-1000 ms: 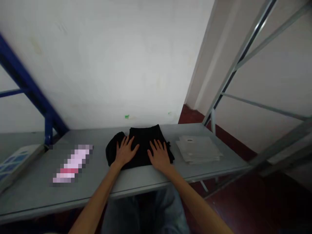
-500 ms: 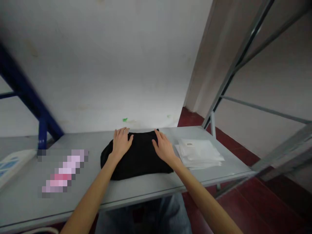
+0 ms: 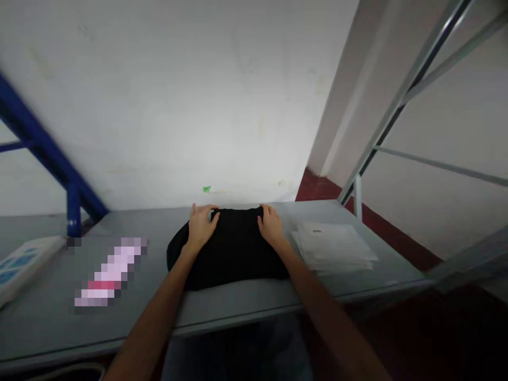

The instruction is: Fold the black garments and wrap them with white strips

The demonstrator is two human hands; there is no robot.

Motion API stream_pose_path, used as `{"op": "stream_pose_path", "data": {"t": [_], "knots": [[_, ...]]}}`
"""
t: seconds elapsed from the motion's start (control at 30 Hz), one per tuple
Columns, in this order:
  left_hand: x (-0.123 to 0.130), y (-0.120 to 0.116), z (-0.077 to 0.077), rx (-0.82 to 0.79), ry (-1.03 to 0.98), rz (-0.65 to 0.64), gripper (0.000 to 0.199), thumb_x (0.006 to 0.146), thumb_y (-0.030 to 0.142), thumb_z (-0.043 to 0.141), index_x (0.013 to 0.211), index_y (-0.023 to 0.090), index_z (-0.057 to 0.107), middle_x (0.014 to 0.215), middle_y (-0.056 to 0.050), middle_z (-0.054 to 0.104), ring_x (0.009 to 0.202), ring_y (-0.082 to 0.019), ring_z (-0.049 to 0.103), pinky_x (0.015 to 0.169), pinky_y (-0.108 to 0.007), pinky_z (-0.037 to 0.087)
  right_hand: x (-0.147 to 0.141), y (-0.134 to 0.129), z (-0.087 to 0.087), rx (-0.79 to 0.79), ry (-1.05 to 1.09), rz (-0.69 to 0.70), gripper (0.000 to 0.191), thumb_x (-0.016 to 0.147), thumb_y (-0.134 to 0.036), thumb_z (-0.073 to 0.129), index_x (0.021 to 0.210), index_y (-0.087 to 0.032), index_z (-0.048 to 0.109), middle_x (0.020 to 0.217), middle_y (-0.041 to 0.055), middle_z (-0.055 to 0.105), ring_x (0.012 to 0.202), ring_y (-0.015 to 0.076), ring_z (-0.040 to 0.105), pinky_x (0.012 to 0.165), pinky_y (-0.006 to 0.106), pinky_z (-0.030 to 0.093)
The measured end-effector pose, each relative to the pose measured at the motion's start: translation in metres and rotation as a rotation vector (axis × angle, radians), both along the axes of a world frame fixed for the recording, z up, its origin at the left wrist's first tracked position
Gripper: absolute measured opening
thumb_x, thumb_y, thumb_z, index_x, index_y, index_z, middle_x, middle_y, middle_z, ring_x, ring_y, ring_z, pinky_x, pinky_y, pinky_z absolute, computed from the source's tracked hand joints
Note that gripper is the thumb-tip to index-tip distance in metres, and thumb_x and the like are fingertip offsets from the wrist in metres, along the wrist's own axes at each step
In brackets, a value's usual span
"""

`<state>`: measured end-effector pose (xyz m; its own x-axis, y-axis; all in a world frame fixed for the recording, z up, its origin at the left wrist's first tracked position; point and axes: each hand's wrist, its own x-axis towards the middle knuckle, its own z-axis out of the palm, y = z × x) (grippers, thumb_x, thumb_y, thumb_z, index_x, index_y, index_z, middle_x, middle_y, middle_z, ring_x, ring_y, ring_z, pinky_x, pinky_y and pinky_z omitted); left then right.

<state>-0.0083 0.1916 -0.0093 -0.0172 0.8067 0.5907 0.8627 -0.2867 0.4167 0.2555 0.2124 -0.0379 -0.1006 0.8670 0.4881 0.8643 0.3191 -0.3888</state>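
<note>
A folded black cloth (image 3: 234, 248), perhaps a garment, lies flat in front of me on the grey table (image 3: 238, 304). My left hand (image 3: 201, 225) grips its far edge towards the left, thumb on the near side and fingers curled over the edge. At the far right corner my right hand (image 3: 272, 225) pinches the same edge, its fingertips partly hidden behind the cloth. Right beside the cloth is a stack of clear plastic bags (image 3: 337, 246).
A pixelated pink and white item (image 3: 111, 272) lies on the left of the table. Farther left is a white package with blue print (image 3: 24, 264). A blue metal post (image 3: 43, 143) and a grey metal frame (image 3: 392, 116) flank the table; a white wall (image 3: 198, 106) stands behind.
My fingers have gone from resting on the cloth's far part to curling over its far edge. The view has shifted slightly, and the front of the scene looks darker.
</note>
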Motion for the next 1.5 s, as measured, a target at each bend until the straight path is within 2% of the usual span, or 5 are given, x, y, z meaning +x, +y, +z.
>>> {"op": "stream_pose_path", "data": {"t": [0.33, 0.73, 1.07, 1.3, 1.5], "knots": [[-0.006, -0.019, 0.009, -0.107, -0.503, -0.247, 0.046, 0.082, 0.046, 0.065, 0.12, 0.019, 0.064, 0.104, -0.008, 0.076, 0.098, -0.023, 0.074, 0.097, -0.04, 0.058, 0.01, -0.012, 0.012, 0.097, 0.116, -0.005, 0.03, 0.095, -0.018, 0.047, 0.121, -0.016, 0.063, 0.116, 0.0137, 0.063, 0.111, 0.0268, 0.057, 0.101, 0.039, 0.046], [-0.013, -0.107, 0.013, -0.172, -0.176, -0.442, 0.031, 0.088, 0.036, 0.066, 0.117, 0.024, 0.066, 0.111, -0.004, 0.078, 0.104, -0.022, 0.074, 0.103, -0.04, 0.057, 0.051, -0.097, 0.006, 0.027, -0.008, 0.067, 0.057, 0.082, -0.001, 0.043, 0.132, -0.021, 0.063, 0.126, 0.0101, 0.067, 0.119, 0.026, 0.06, 0.105, 0.041, 0.048], [-0.051, -0.052, 0.015, -0.152, 0.147, 0.332, 0.04, 0.09, 0.043, 0.055, 0.115, 0.016, 0.071, 0.121, -0.021, 0.072, 0.119, -0.042, 0.065, 0.101, -0.057, 0.052, 0.03, -0.136, 0.02, 0.073, -0.142, 0.218, 0.046, 0.099, -0.013, 0.043, 0.139, -0.021, 0.065, 0.148, 0.0105, 0.06, 0.142, 0.0276, 0.05, 0.122, 0.052, 0.04], [-0.061, -0.059, 0.015, 0.026, 0.134, 0.225, 0.031, 0.095, 0.035, 0.047, 0.111, 0.024, 0.071, 0.123, -0.01, 0.076, 0.122, -0.034, 0.066, 0.125, -0.064, 0.024, 0.063, -0.161, 0.015, 0.038, -0.14, 0.293, 0.042, 0.101, -0.021, 0.05, 0.14, -0.03, 0.065, 0.147, 0.009, 0.061, 0.138, 0.0274, 0.057, 0.116, 0.052, 0.05], [-0.083, -0.088, 0.018, -0.072, 0.054, -0.146, 0.027, 0.09, 0.031, 0.044, 0.103, 0.028, 0.068, 0.109, -0.002, 0.079, 0.106, -0.024, 0.073, 0.124, -0.049, 0.039, 0.1, -0.174, 0.012, -0.058, -0.121, 0.405, 0.038, 0.102, -0.026, 0.055, 0.137, -0.032, 0.067, 0.14, 0.0085, 0.067, 0.128, 0.0248, 0.065, 0.111, 0.045, 0.055]]}}
